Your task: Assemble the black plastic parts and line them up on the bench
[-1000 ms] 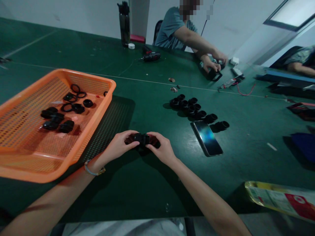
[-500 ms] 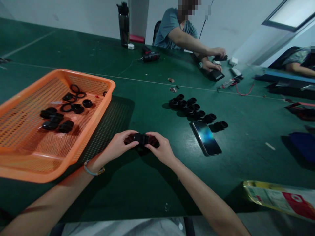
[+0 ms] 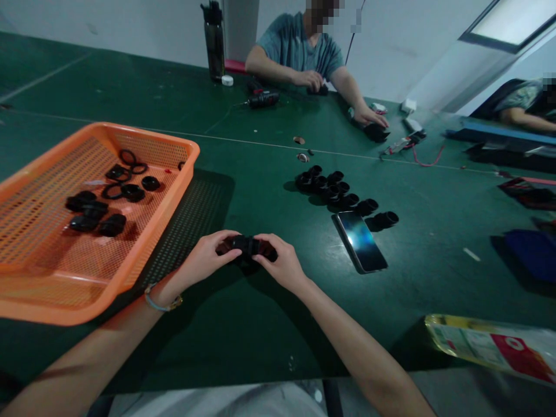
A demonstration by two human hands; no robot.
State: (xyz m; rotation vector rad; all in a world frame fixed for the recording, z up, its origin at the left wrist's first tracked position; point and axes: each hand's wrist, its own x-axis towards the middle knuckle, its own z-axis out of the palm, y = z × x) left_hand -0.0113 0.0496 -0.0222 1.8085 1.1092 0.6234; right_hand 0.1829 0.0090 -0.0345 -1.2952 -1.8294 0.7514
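I have the black fitting (image 3: 246, 245) gripped at the centre, the left hand (image 3: 211, 253) pinching its nine o'clock end, the right hand (image 3: 280, 262) its three; I can't tell whether it's complete. Toward two o'clock, similar black pieces (image 3: 333, 192) sit grouped, seemingly set aside. At nine, the orange basket (image 3: 73, 313) holds loose parts (image 3: 113, 225), untouched.

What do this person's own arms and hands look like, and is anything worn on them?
Both the left hand and right hand are without gloves, and no sleeve shows on either forearm. Around the left wrist is a thin, light-blue bracelet with a gold-toned part; the right wrist shows nothing worn.
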